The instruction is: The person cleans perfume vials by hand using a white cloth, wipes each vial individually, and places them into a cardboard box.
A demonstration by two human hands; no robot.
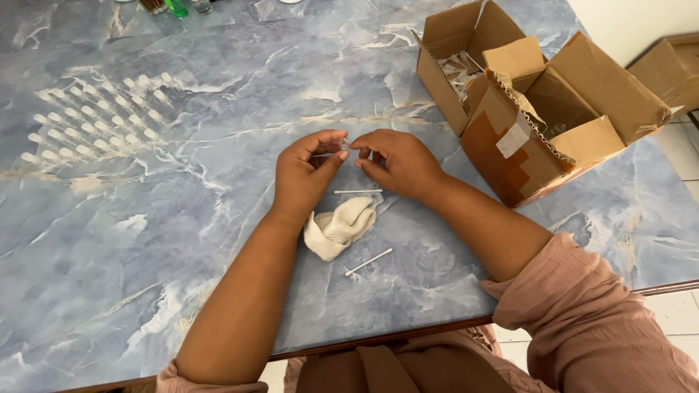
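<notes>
From the head camera, the left hand (306, 171) and right hand (397, 161) meet above the glossy blue marbled table (182, 240), fingertips of both pinched on one tiny clear glass vial (344, 143). Just below lie a crumpled cream cloth (338, 227) and two thin cotton swabs (368, 261). Rows of small clear vials (95, 116) stand far left; open corrugated cardboard boxes (539, 102) sit right.

both hands (357, 166) pinching small clear vial (343, 143), marble table (182, 240)

A single head-worn camera looks steeply down and forward, close over the blue marbled counter (145, 240), from its near edge.
</notes>
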